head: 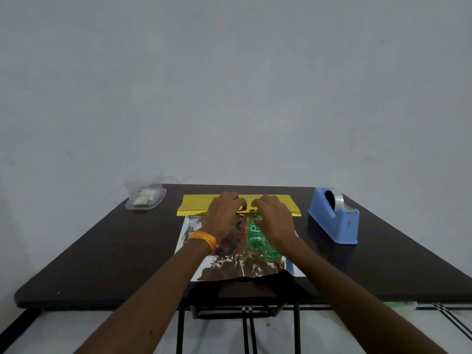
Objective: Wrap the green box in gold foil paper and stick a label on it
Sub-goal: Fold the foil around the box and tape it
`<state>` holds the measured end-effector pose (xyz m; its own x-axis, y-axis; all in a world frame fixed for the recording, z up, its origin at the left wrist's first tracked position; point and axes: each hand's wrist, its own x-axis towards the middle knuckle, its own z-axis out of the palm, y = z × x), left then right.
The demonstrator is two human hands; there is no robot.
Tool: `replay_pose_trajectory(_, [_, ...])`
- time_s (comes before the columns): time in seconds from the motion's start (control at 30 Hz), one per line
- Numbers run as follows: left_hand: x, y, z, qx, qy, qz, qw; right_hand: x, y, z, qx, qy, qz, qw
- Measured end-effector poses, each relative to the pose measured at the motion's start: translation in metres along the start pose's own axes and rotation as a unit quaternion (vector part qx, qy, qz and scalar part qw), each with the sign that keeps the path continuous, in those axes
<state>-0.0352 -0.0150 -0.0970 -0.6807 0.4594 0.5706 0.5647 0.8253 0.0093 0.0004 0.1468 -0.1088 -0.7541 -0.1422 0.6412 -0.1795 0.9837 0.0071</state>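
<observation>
With the curled fingers of the left hand [222,213] and right hand [274,218] pinching the foil [237,267] edge, pull it taut over the green box [255,232] just behind the fingertips.

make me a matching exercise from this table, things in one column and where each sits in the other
Things:
1. tape dispenser
2. clear container
3. gold foil paper

Places:
a. far left corner of the table
b. middle of the table
c. right side of the table

Pairs: 1-c, 2-a, 3-b
</observation>
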Motion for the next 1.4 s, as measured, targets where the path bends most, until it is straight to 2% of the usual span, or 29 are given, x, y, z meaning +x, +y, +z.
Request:
replay_pose_trajectory(0.07, [0.001, -0.001, 0.002, -0.007, 0.005, 0.004, 1.000, -0.011, -0.006, 0.003, -0.043, 0.020, 0.007, 0.999])
replay_pose_trajectory(0.1, [0.001, -0.002, 0.002, -0.008, 0.008, 0.004, 1.000, -0.014, -0.009, 0.005, -0.053, 0.005, 0.002, 0.999])
replay_pose_trajectory(0.23, [0.002, -0.004, 0.006, -0.001, 0.004, -0.004, 1.000, -0.024, -0.012, 0.016, 0.035, -0.138, 0.018, 0.990])
replay_pose_trajectory(0.3, [0.004, -0.005, 0.009, 0.004, 0.000, -0.005, 1.000, -0.024, -0.008, 0.019, 0.065, -0.169, 0.026, 0.983])
replay_pose_trajectory(0.63, [0.008, -0.010, 0.011, 0.012, 0.005, 0.010, 1.000, -0.025, 0.004, 0.020, 0.111, -0.197, 0.016, 0.974])
replay_pose_trajectory(0.73, [0.005, -0.009, 0.011, 0.003, 0.007, 0.011, 1.000, -0.028, 0.006, 0.021, 0.165, -0.170, 0.099, 0.966])
replay_pose_trajectory(0.83, [0.003, -0.010, 0.012, 0.009, 0.010, 0.014, 1.000, -0.028, 0.015, 0.021, 0.214, -0.080, 0.247, 0.942])
replay_pose_trajectory(0.9, [0.004, -0.011, 0.012, 0.009, 0.007, 0.016, 1.000, -0.026, 0.021, 0.019, 0.267, -0.058, 0.308, 0.911])
replay_pose_trajectory(1.0, [0.005, -0.012, 0.012, 0.007, 0.006, 0.018, 1.000, -0.023, 0.031, 0.018, 0.354, -0.052, 0.374, 0.855])
replay_pose_trajectory(1.1, [0.005, -0.010, 0.012, 0.005, 0.005, 0.018, 1.000, -0.022, 0.035, 0.019, 0.439, -0.083, 0.396, 0.802])
replay_pose_trajectory(1.4, [0.006, -0.011, 0.012, 0.002, 0.010, 0.020, 1.000, -0.024, 0.041, 0.030, 0.458, -0.097, 0.381, 0.797])
